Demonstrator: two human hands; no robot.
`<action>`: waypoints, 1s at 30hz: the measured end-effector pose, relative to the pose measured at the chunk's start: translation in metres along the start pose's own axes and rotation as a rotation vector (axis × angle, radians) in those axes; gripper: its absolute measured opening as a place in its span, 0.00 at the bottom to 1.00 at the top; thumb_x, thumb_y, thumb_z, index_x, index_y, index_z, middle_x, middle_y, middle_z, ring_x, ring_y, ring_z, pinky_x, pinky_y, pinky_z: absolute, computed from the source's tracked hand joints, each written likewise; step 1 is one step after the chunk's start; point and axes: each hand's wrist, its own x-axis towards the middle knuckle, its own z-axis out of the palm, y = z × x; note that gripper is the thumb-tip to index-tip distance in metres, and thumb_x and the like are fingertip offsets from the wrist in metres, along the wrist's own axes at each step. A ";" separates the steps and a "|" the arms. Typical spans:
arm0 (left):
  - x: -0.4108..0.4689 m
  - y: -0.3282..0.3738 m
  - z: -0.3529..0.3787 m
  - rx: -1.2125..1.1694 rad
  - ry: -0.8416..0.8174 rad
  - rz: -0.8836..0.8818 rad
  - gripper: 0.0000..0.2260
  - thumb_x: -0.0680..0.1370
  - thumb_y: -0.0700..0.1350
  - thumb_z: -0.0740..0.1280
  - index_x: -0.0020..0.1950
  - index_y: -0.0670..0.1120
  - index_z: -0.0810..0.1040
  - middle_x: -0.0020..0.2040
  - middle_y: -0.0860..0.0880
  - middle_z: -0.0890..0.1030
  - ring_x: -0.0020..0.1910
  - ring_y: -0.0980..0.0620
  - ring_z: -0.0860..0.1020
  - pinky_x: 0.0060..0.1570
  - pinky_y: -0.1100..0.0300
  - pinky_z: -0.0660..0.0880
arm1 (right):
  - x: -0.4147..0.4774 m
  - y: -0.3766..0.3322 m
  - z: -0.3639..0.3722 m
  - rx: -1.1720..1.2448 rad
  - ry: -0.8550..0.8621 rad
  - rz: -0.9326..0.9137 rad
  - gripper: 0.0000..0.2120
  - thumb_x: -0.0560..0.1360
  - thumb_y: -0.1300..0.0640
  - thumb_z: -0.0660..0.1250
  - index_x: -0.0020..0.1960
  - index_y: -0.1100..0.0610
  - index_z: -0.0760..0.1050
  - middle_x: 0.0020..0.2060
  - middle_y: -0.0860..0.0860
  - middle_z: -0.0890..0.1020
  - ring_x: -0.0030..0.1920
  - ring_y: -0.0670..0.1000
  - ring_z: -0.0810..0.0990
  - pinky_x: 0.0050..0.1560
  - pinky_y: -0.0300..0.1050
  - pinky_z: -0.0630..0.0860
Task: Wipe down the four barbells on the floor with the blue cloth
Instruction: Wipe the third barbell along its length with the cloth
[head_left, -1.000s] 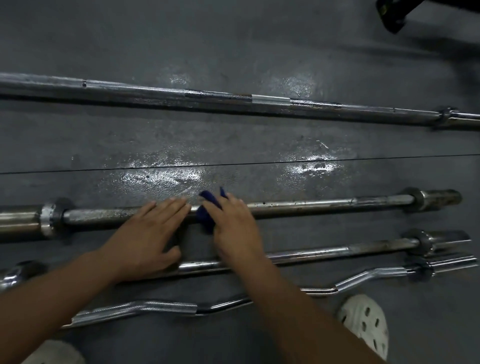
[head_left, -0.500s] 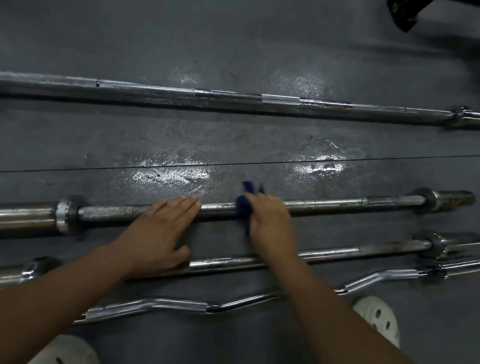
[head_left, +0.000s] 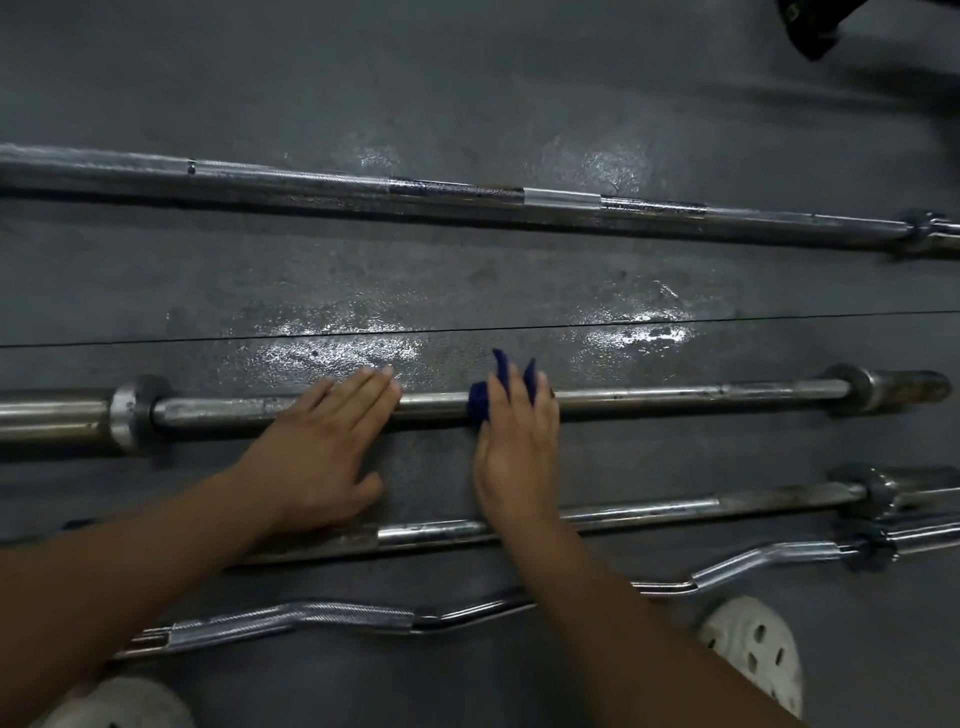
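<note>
Here, both forearms reached forward across the curl bar (head_left: 343, 616) and the near straight bar (head_left: 649, 512). The left hand (head_left: 322, 457) lay flat, fingers straight, on the shaft of the middle barbell (head_left: 701, 397). Just beside it, the right hand (head_left: 514, 452) curled over the blue cloth (head_left: 479, 400), pressing it around the same shaft. The far barbell (head_left: 311, 179) lay well beyond.

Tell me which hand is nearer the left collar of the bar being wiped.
Left. The left hand rests on the bar right of the collar; the right hand, holding the blue cloth, sits farther right.
</note>
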 end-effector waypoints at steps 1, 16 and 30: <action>0.004 -0.003 -0.001 0.004 0.000 -0.003 0.41 0.72 0.62 0.56 0.81 0.44 0.53 0.81 0.44 0.53 0.80 0.48 0.52 0.75 0.48 0.47 | 0.007 0.005 -0.005 -0.040 -0.032 -0.092 0.25 0.77 0.59 0.62 0.73 0.53 0.66 0.76 0.51 0.65 0.77 0.58 0.56 0.77 0.57 0.51; -0.004 -0.008 -0.005 0.024 -0.030 -0.075 0.43 0.69 0.61 0.59 0.81 0.42 0.56 0.80 0.43 0.56 0.79 0.46 0.56 0.75 0.47 0.51 | 0.019 -0.042 0.002 -0.014 -0.115 -0.372 0.24 0.76 0.55 0.56 0.72 0.51 0.68 0.71 0.50 0.72 0.72 0.56 0.65 0.72 0.56 0.61; -0.001 -0.017 -0.009 -0.025 -0.030 -0.034 0.42 0.69 0.62 0.58 0.80 0.43 0.59 0.79 0.44 0.60 0.77 0.47 0.60 0.73 0.52 0.50 | 0.020 -0.039 -0.005 -0.060 -0.140 -0.354 0.23 0.76 0.54 0.60 0.71 0.50 0.69 0.71 0.49 0.72 0.73 0.56 0.64 0.71 0.55 0.61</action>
